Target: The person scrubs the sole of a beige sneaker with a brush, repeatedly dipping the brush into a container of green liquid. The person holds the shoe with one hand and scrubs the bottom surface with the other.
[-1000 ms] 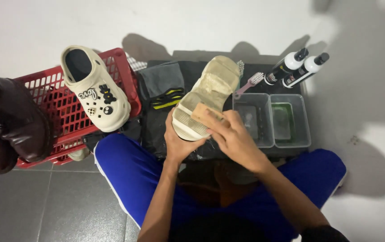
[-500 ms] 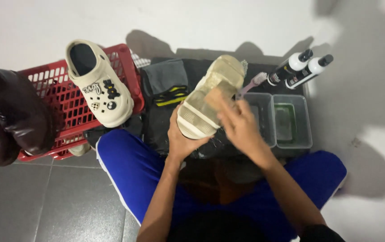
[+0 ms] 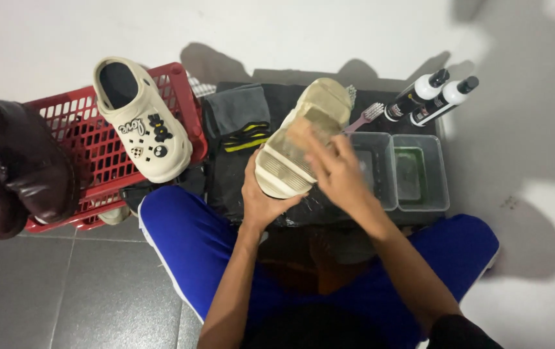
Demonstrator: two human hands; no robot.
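My left hand (image 3: 261, 197) grips the heel end of a dirty beige sandal (image 3: 319, 106), held sole-up over a black mat (image 3: 229, 178) in front of my blue-trousered legs. My right hand (image 3: 339, 171) lies across the middle of the sole, motion-blurred. Its fingers are closed on a small tan object (image 3: 298, 134) pressed to the sole. I cannot make out what the object is.
A red plastic basket (image 3: 183, 84) at left carries a cream clog (image 3: 141, 132) and dark brown leather shoes (image 3: 15, 161). Folded grey and black cloths (image 3: 235, 110) lie behind the sandal. At right are a pink toothbrush (image 3: 366, 115), two black-and-white bottles (image 3: 432, 97) and two clear tubs (image 3: 419, 174).
My right hand has slid along the sole from the heel area toward the middle and front. The sandal stays in my left hand, and the view has shifted slightly.
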